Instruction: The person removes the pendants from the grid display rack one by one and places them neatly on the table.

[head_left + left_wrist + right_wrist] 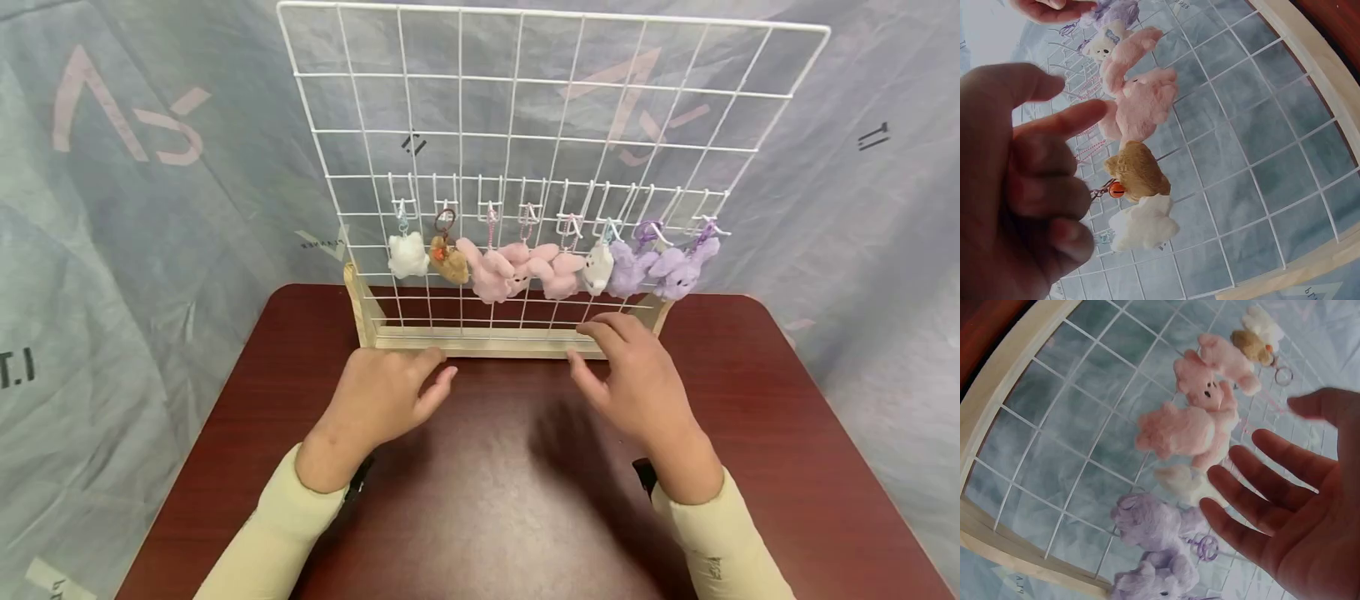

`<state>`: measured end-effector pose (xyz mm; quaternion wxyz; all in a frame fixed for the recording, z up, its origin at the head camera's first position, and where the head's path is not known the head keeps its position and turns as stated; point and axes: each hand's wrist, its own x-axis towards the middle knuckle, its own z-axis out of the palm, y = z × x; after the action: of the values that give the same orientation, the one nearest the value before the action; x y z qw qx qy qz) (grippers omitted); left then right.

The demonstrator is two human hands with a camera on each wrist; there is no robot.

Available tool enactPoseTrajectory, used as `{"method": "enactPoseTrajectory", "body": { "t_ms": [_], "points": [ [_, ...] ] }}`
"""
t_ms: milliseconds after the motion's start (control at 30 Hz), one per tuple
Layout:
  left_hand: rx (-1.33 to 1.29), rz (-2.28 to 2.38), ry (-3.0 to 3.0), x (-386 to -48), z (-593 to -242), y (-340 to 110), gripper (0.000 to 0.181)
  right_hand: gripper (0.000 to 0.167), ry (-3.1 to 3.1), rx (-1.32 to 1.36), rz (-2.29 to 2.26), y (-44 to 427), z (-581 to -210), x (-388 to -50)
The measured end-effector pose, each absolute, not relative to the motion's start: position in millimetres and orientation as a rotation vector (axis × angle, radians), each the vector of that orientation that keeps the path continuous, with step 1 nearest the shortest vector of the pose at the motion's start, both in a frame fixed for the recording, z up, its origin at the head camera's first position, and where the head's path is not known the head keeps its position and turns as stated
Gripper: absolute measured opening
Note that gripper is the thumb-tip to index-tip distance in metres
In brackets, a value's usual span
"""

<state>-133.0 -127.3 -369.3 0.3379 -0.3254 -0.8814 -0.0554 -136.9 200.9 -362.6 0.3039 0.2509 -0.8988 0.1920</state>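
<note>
My left hand (384, 398) hovers over the table before the rack's left part, holding nothing. Its index finger points out and its other fingers bend loosely in the left wrist view. To the right, my right hand (639, 382) is also empty, with fingers spread apart in the right wrist view. Behind both hands, plush keychains hang in a row on hooks: a white one (407, 255), a brown one (450, 262) with an orange bell (1116, 189), several pink ones (491, 277), another white one (597, 269) and two purple ones (628, 268). Neither hand appears to touch them.
A white wire grid rack (514, 83) stands upright on a wooden base (495, 343) at the back of the dark red table (480, 500). Grey printed sheeting (135, 250) surrounds the table behind and at the sides.
</note>
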Motion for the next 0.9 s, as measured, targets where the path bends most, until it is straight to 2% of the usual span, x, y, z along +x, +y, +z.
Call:
{"method": "enactPoseTrajectory", "body": {
  "t_ms": [67,167,533,900],
  "points": [
    [-0.820,-0.143,-2.260,-134,-369,-129,0.025,0.022,-2.325,0.625,0.527,202,-361,-141],
    [-0.794,-0.159,-2.242,-137,-367,-132,0.029,0.016,-2.277,0.565,0.538,204,-360,-146],
    [-0.679,-0.226,-2.239,-152,-353,-156,0.027,0.021,-2.250,0.379,0.583,225,-351,-160],
    [-0.516,-0.357,-2.162,-181,-345,-176,0.020,0.031,-1.880,0.239,0.757,248,-339,-183]
  ]
}}
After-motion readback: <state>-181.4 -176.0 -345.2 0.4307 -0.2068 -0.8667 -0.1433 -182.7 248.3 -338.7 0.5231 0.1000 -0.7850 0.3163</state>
